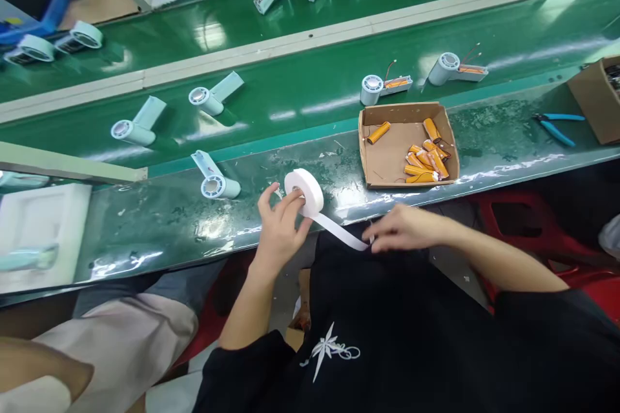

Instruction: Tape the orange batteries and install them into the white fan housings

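Observation:
My left hand (pixel 279 227) grips a roll of white tape (pixel 305 191) at the near edge of the green bench. A strip of tape (pixel 341 232) runs from the roll down to the right. My right hand (pixel 403 228) pinches the free end of that strip in front of my black shirt. A pale blue fan housing (pixel 216 179) lies just left of the roll. A shallow cardboard tray (pixel 387 158) behind my right hand holds several orange battery cells (pixel 426 158).
Several pale blue fan housings (pixel 135 127) lie on the green conveyor belt, two with orange cells and wires (pixel 385 86). Blue-handled pliers (pixel 557 126) and a cardboard box (pixel 598 100) sit at the right. A white tray (pixel 39 232) stands at the left. Another person's leg (pixel 121 342) is lower left.

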Action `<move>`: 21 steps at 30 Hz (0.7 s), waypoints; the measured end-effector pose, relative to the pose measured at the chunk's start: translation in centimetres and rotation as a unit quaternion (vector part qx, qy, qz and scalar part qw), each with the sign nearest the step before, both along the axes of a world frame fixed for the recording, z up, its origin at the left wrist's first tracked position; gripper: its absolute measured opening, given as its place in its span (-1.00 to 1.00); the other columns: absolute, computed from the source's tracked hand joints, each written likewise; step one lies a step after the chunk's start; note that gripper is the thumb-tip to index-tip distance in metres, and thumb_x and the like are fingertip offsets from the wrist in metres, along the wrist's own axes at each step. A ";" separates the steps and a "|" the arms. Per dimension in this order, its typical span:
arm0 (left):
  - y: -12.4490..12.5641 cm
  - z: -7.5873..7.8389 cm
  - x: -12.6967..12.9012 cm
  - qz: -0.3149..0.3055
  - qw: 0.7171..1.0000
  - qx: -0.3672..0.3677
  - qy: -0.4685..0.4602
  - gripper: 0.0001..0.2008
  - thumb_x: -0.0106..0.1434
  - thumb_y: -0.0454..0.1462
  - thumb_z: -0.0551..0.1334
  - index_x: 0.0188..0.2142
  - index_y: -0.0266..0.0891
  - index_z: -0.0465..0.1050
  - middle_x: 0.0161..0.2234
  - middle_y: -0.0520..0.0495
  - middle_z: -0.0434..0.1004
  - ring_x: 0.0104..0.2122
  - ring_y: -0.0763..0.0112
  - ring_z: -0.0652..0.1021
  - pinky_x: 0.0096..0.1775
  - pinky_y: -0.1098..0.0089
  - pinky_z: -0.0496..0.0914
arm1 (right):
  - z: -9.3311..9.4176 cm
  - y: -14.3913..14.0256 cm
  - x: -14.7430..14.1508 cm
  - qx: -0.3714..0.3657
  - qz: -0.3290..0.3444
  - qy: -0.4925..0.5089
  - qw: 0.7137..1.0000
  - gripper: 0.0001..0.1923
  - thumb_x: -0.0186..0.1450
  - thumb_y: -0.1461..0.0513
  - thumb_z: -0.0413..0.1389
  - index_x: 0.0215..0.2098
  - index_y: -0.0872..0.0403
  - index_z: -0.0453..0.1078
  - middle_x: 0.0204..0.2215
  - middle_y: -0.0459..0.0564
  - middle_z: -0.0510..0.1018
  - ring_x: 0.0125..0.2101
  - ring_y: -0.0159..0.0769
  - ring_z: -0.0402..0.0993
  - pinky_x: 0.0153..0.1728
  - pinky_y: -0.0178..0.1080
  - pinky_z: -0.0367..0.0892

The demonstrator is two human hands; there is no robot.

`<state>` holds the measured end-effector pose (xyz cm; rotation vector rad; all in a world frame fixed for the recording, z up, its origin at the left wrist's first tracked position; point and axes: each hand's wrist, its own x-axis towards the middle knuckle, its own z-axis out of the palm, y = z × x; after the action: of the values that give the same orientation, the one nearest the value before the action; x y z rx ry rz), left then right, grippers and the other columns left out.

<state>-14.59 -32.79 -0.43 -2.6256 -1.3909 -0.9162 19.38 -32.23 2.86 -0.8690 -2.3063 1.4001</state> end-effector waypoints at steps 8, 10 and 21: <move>-0.1 -1.0 4.7 -0.044 0.998 -0.016 -0.031 -0.64 0.34 -0.38 0.33 0.11 -0.17 0.53 0.05 -0.24 0.67 0.30 -0.18 0.44 0.31 -0.28 0.38 | 0.4 15.6 1.8 0.230 -0.162 -0.321 0.904 -0.40 0.41 0.38 0.06 0.40 0.25 0.43 0.17 0.36 0.65 0.12 0.12 0.58 0.13 0.01 0.43; 0.0 -0.7 5.6 -0.061 0.997 -0.021 -0.030 -0.65 0.34 -0.37 0.35 0.11 -0.16 0.57 0.02 -0.23 0.68 0.27 -0.17 0.45 0.28 -0.26 0.43 | -0.3 17.6 1.5 0.241 -0.099 -0.368 0.893 -0.41 0.36 0.42 0.09 0.35 0.29 0.47 0.17 0.41 0.63 0.15 0.15 0.55 0.17 0.03 0.41; -0.5 0.5 5.3 -0.094 0.994 -0.015 0.055 -0.48 0.42 -0.50 0.29 0.27 -0.02 0.59 0.06 -0.14 0.71 0.32 -0.06 0.43 0.27 -0.04 0.55 | 3.6 7.3 3.3 -0.010 -0.243 0.014 0.970 -0.62 0.25 0.01 0.47 -0.05 0.02 0.73 -0.22 -0.04 0.75 -0.18 -0.11 0.69 -0.07 -0.09 0.60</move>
<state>-9.31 -33.24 0.03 -2.8198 -1.1587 -0.7570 22.72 -24.93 6.43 -1.3012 -1.8798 1.2058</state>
